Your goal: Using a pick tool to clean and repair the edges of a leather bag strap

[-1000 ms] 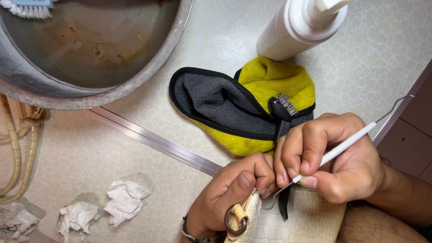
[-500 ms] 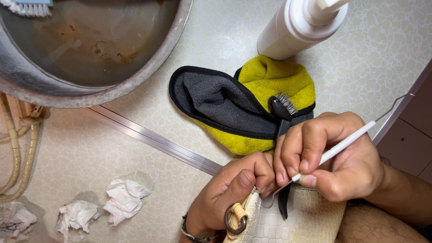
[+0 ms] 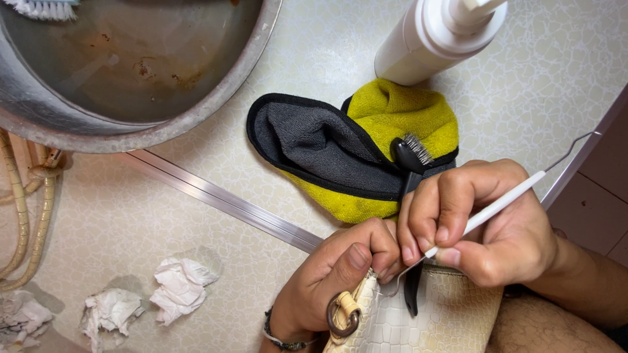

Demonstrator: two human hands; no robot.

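Between fingers, pick slants up-right.

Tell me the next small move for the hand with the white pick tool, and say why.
Probably a short draw of the white pick tool along the cream bag edge. The right hand pinches it like a pen, its wire tip down by the bag's top edge, where the left hand grips beside the ring. The tip's exact contact is hidden by fingers.

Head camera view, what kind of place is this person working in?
Likely a home washing area or bathroom floor: a pebble-patterned floor with a large metal basin of murky water, hoses beside it, and a white pump bottle.
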